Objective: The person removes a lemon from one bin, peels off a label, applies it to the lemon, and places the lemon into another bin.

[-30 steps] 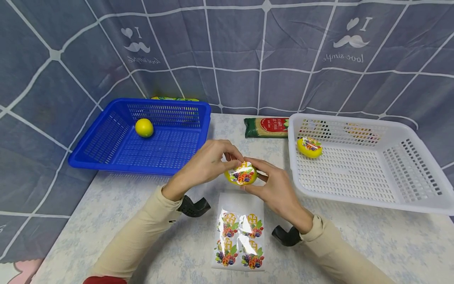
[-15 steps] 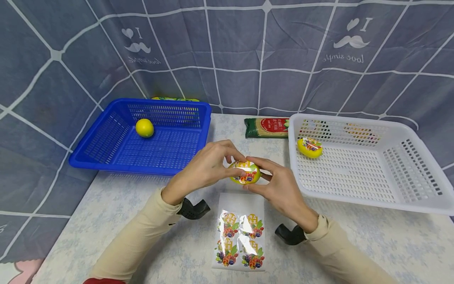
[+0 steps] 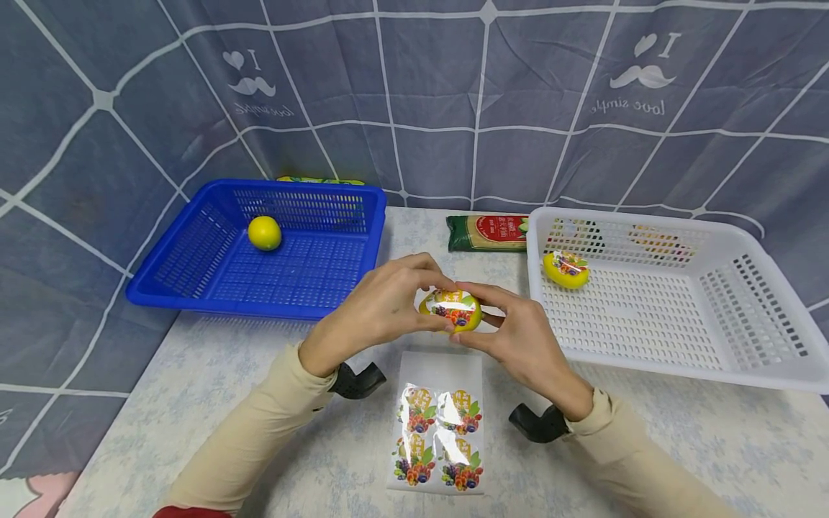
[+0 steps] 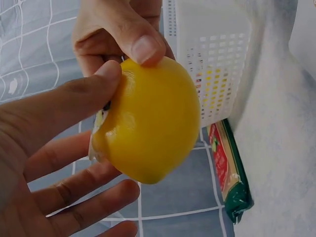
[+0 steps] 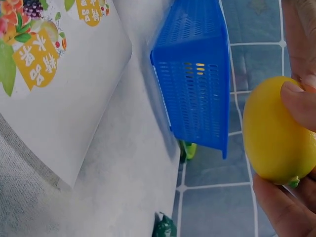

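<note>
Left hand (image 3: 391, 298), one: at the grip's left, pinching; left thumb (image 3: 432, 323) on the near side, left index finger (image 3: 435, 278) on the far side, remaining fingers (image 4: 106, 202) fanned apart. Right hand (image 3: 521, 334), one: at the grip's right, pinching; right thumb (image 3: 474, 339) near side, right index finger (image 3: 484, 291) far side, tips close to the left's. Left forearm (image 3: 252, 432) and right forearm (image 3: 648, 453): beige-sleeved, converging on the grip from its near left and near right.

Grey curtain (image 3: 427, 79): "I" and "love simple", mirrored. Sticker sheet (image 5: 69, 98): "精品水果". Held lemon (image 4: 153, 118), sticker (image 3: 452, 309): "水果". Pack (image 3: 488, 234): characters too small.
</note>
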Demonstrator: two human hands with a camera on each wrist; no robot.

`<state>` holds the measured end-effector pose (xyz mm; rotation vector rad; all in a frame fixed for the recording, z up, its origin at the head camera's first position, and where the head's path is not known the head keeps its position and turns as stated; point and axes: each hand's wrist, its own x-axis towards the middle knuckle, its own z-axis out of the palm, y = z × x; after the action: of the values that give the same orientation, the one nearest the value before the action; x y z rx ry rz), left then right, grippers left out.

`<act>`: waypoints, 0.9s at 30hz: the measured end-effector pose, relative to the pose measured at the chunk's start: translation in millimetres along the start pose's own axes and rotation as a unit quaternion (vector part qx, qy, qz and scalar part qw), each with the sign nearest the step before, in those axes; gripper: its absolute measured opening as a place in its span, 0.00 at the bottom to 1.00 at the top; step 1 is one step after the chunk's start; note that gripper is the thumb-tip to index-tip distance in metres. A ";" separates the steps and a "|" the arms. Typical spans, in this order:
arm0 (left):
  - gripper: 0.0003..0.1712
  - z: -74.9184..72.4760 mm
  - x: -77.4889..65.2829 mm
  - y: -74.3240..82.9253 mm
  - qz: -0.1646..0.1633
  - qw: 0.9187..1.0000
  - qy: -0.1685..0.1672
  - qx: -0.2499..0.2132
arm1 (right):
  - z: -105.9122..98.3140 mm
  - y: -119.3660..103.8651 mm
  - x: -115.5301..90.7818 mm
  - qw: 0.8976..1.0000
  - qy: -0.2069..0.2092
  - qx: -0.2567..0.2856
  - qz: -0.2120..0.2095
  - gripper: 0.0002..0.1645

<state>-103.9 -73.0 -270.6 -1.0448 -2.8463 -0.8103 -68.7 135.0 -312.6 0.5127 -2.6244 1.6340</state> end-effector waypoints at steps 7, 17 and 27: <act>0.27 3.6 0.9 -3.1 0.016 0.999 -0.005 -0.030 | -3.7 0.1 -1.0 1.000 -0.004 -0.003 0.009 0.35; 0.27 13.6 7.9 -8.3 0.039 0.992 -0.016 -0.122 | -12.6 2.0 -2.9 0.999 -0.014 -0.023 0.021 0.36; 0.22 16.8 15.0 -6.2 0.018 0.986 0.008 -0.166 | -65.7 7.2 -14.8 0.991 -0.033 -0.117 0.051 0.43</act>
<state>-116.5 -60.0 -285.4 -1.1068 -2.7269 -1.3171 -67.4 199.4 -291.5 0.4369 -2.8833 1.3267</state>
